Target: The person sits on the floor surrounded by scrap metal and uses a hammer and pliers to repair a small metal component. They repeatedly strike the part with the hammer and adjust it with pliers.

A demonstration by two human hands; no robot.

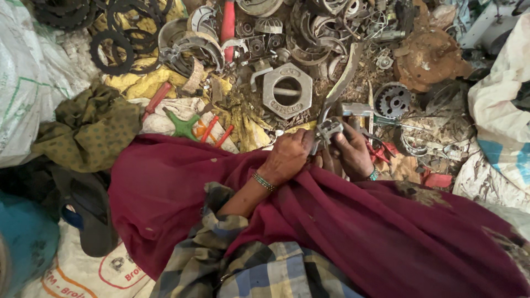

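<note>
My left hand (289, 154) and my right hand (351, 153) meet over my lap, which is covered in dark red cloth (342, 221). Between them they grip a small grey metal part (328, 129) joined to a long curved metal lever (342, 83) that rises away from me. Both hands are dirty and wear green bead bangles at the wrist. My left fingers wrap the lower end of the part, my right fingers hold it from the other side.
A heap of scrap metal lies ahead: a large hexagonal nut (287, 91), a toothed sprocket (392, 100), a rusty disc (428, 58), black rings (113, 52), brake shoes (190, 47). White sacks (27, 77) flank both sides. An olive cloth (88, 129) lies at left.
</note>
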